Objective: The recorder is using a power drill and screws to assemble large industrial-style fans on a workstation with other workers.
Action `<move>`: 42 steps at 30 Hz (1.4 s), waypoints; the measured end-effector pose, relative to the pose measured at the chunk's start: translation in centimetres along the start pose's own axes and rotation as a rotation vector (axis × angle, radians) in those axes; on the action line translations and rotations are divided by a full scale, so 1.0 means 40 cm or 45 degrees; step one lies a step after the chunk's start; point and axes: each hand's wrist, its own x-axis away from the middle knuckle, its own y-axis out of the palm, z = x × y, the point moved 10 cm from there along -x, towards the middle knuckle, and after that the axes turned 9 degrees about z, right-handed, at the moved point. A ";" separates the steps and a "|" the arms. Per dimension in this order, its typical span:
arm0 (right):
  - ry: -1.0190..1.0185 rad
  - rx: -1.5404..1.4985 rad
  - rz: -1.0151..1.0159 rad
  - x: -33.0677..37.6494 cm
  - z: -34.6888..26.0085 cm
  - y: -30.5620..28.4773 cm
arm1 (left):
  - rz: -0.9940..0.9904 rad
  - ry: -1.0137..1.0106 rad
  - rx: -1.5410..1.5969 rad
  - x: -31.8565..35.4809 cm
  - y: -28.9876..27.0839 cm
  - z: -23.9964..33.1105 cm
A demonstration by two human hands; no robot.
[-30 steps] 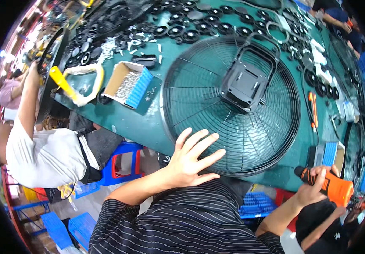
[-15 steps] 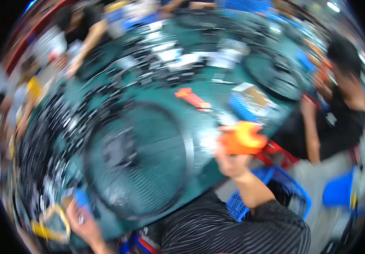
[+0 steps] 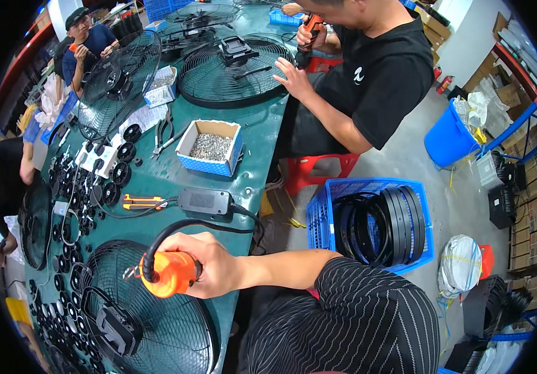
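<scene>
Leftward across the view, the bare forearm [image 3: 287, 273], with the right hand [image 3: 215, 265] tight around an orange power tool [image 3: 170, 274].

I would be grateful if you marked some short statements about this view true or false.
1. The person's right hand holds an orange cylindrical power tool. True.
2. The nearer open cardboard box with blue sides holds orange tools. False: that box holds small silvery metal pieces.
3. The blue rectangular plastic crate holds black round rings. True.
4. The black rectangular adapter rests in that crate. False: that adapter lies on the green tabletop.
</scene>
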 end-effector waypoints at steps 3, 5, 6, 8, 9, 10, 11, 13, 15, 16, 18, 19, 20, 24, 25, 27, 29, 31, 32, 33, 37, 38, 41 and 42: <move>-0.084 -0.065 0.064 0.007 -0.012 -0.012 | 0.047 -0.343 0.005 0.059 0.009 -0.102; -0.126 -0.066 0.071 0.009 -0.019 -0.014 | 0.073 -0.424 -0.002 0.078 -0.009 -0.103; -0.136 -0.071 0.065 0.011 -0.021 -0.013 | 0.080 -0.447 -0.008 0.076 -0.023 -0.090; -0.150 -0.092 0.100 0.012 -0.025 -0.021 | 0.095 -0.481 -0.014 0.058 -0.054 -0.050; -0.149 -0.080 0.080 0.013 -0.024 -0.019 | 0.102 -0.494 -0.016 0.046 -0.072 -0.027; -0.151 -0.074 0.093 0.014 -0.026 -0.022 | 0.111 -0.506 -0.020 0.032 -0.086 -0.004; -0.188 -0.079 0.140 0.015 -0.033 -0.032 | 0.115 -0.507 -0.024 0.019 -0.099 0.020; -0.146 -0.061 0.099 0.014 -0.024 -0.027 | 0.135 -0.516 -0.020 -0.008 -0.124 0.061; -0.129 -0.054 0.090 0.012 -0.020 -0.030 | 0.149 -0.514 -0.016 -0.035 -0.144 0.100; -0.115 -0.036 0.082 0.010 -0.017 -0.031 | 0.155 -0.513 -0.016 -0.047 -0.158 0.120; -0.077 -0.067 0.093 0.004 -0.011 -0.040 | 0.184 -0.508 -0.004 -0.072 -0.186 0.166; -0.039 -0.054 0.063 0.001 -0.005 -0.038 | 0.212 -0.480 0.008 -0.084 -0.208 0.196; -0.055 -0.083 0.099 -0.004 -0.009 -0.048 | 0.240 -0.456 0.032 -0.096 -0.224 0.228; 0.057 -0.169 0.087 -0.018 0.004 -0.059 | 0.335 -0.369 0.104 -0.126 -0.293 0.350; 0.156 -0.241 0.078 -0.019 0.020 -0.059 | 0.352 -0.349 0.122 -0.131 -0.305 0.376; 0.118 -0.180 0.093 -0.026 0.015 -0.066 | 0.380 -0.317 0.138 -0.144 -0.324 0.415; 0.087 -0.132 0.113 -0.029 0.012 -0.072 | 0.378 -0.331 0.121 -0.151 -0.332 0.432; -0.018 -0.117 0.110 -0.030 -0.003 -0.071 | 0.397 -0.351 0.105 -0.153 -0.339 0.434; -0.058 -0.078 0.067 -0.029 -0.008 -0.063 | 0.412 -0.369 0.099 -0.151 -0.343 0.431; -0.120 -0.069 0.075 -0.031 -0.016 -0.064 | 0.429 -0.382 0.087 -0.145 -0.348 0.427; 0.041 -0.187 -0.115 -0.037 0.022 -0.036 | 0.543 -0.496 0.045 -0.100 -0.378 0.408; 0.142 -0.229 -0.201 -0.035 0.040 -0.026 | 0.584 -0.539 0.021 -0.084 -0.391 0.412; 0.191 -0.241 -0.245 -0.048 0.048 -0.032 | 0.845 -0.643 0.000 -0.046 -0.463 0.472; 0.204 -0.211 -0.265 -0.054 0.049 -0.032 | 0.952 -0.685 0.052 -0.040 -0.486 0.506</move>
